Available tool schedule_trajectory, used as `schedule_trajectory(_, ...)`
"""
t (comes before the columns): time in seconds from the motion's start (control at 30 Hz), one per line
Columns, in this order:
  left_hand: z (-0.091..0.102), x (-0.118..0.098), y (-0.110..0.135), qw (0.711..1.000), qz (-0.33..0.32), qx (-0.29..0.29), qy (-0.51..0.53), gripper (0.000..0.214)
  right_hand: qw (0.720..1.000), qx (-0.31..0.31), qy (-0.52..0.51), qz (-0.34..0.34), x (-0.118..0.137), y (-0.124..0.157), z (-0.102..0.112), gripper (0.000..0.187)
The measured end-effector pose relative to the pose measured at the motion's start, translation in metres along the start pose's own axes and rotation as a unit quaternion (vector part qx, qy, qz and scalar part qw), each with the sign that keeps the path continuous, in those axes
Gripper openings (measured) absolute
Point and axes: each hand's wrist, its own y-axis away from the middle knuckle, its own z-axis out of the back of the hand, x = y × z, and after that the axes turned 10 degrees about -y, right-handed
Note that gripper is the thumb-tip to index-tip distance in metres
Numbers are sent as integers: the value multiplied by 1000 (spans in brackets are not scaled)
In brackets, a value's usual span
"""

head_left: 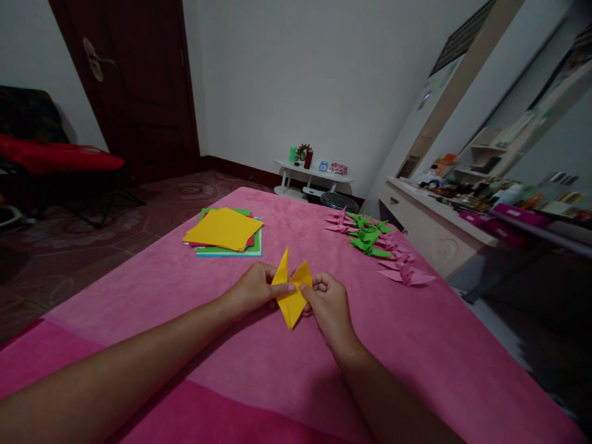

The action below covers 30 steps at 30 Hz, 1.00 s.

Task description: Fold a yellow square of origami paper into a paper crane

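Note:
Between my two hands is a yellow piece of folded origami paper (291, 306), with two points sticking up and one pointing down toward me. My left hand (253, 288) pinches its left side, the thumb lying across the front. On the right side my right hand (330, 303) grips it, thumb tip against the paper and fingers curled behind. Beyond my left hand lies a stack of coloured paper sheets (224, 228), yellow on top with green, red and blue edges showing. To the right are folded paper cranes, several green (369, 239) and several pink (407, 273).
A pink cloth-covered surface (259, 382) spreads beneath my hands. At the far wall stands a low white table (314, 172) with small items. A cluttered white dresser (430, 222) runs along the right. On the left are a red-covered chair (60, 157) and a dark door (139, 80).

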Motion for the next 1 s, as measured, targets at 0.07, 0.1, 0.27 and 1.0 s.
schedule_trajectory(0.07,-3,0,0,999,0,-30,17,40,999,27,-34,14,4,3,-1,22)
schedule_trajectory(0.1,-3,0,0,999,1,-37,33,39,997,41,-56,22,6,4,-1,24)
schedule_trajectory(0.27,-1,-5,2,993,19,-36,115,31,987,59,-151,12,6,4,1,35)
schedule_trajectory(1.0,-18,-10,9,987,-11,-110,116,26,990,81,-118,15,1,4,-4,25)
